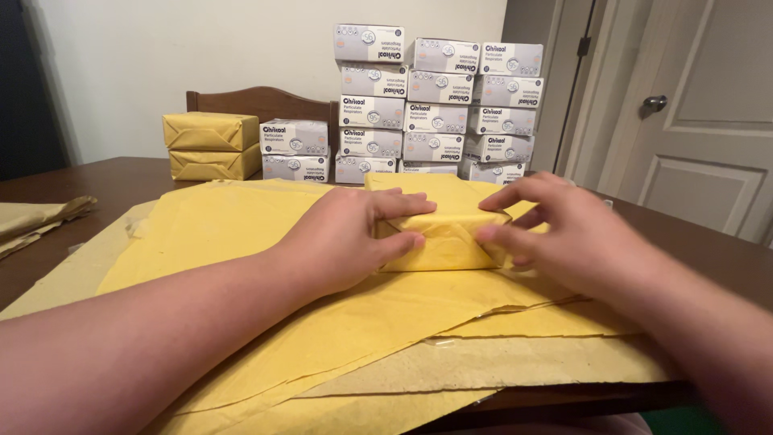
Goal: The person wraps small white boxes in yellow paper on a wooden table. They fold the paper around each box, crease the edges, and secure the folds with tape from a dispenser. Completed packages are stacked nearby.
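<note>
free: paper sheets (pixel 241 234) near side | blocked: stacked boxes (pixel 439 105), wrapped parcels (pixel 211 145) behind

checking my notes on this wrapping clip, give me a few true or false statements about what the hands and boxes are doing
1. Both hands are on a yellow-wrapped box. True: the left hand presses its near left end and the right hand touches its right end.
2. The wrapped box sits on bare wood. False: it lies on yellow paper sheets spread over the table.
3. Two wrapped packages are stacked at the far left. True.
4. The white boxes behind are scattered singly. False: they stand stacked in several columns.
5. The door at right stands wide open. False: it looks closed.
</note>
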